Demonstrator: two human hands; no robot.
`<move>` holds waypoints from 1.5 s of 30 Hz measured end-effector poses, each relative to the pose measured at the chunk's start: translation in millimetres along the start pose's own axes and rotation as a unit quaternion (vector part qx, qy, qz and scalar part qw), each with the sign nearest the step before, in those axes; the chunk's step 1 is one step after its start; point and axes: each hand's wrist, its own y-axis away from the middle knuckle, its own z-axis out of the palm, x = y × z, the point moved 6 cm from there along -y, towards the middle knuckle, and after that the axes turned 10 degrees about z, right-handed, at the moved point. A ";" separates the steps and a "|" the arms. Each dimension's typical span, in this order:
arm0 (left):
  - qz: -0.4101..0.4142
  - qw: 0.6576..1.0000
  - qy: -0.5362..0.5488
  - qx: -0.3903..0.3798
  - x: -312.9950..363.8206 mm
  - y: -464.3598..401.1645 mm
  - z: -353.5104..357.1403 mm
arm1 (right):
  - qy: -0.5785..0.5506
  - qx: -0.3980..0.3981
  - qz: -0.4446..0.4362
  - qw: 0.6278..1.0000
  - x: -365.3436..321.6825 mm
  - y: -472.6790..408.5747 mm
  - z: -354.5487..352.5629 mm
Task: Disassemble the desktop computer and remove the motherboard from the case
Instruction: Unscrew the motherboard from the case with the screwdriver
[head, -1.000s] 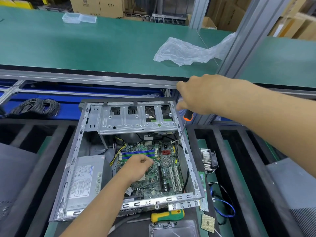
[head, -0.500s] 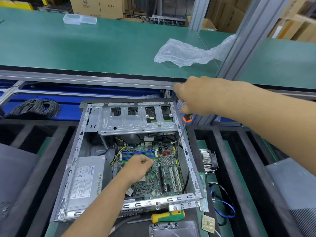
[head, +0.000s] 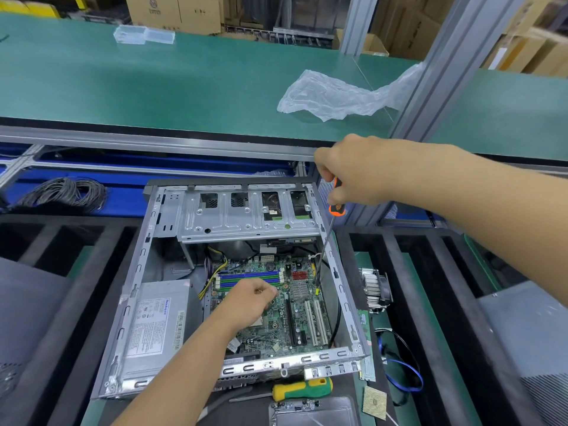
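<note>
An open grey desktop case (head: 136, 281) lies on the bench with its side off. The green motherboard (head: 299, 312) sits in the case floor, right of the silver power supply (head: 153, 324). My right hand (head: 353, 172) grips an orange-and-black screwdriver (head: 336, 207) above the case's right wall; its long shaft runs down to the board's right edge. My left hand (head: 250, 298) rests on the middle of the board with fingers curled, pinching something small and metallic that I cannot identify. A steel drive cage (head: 246, 222) spans the far end of the case.
A yellow-green screwdriver (head: 302, 388) lies in front of the case. A heatsink with fan (head: 375, 290), a blue cable (head: 405, 376) and a small chip (head: 374, 402) lie to the right. A coil of black cable (head: 64, 192) sits at far left, a plastic bag (head: 338, 95) on the green bench.
My right hand has shifted slightly on the screwdriver handle, showing more orange; the shaft stays at the same spot on the board. My left hand has barely moved.
</note>
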 end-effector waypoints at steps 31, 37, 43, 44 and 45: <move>0.126 0.946 -0.294 -0.052 47.7 -64.1 37.7 | -0.104 0.095 -0.073 0.987 21.3 14.7 6.5; 0.160 0.893 -0.414 -0.080 48.7 -78.0 63.6 | -0.113 0.110 -0.076 0.985 18.9 14.1 8.4; 0.177 0.865 -0.462 -0.086 51.4 -87.3 71.2 | -0.105 0.124 -0.086 0.983 20.7 15.9 7.8; 0.176 0.867 -0.458 -0.086 51.1 -88.5 71.6 | -0.064 0.147 -0.072 0.984 21.4 16.1 6.2; 0.175 0.872 -0.449 -0.084 50.6 -89.6 71.5 | -0.043 0.161 -0.061 0.984 22.0 16.3 5.1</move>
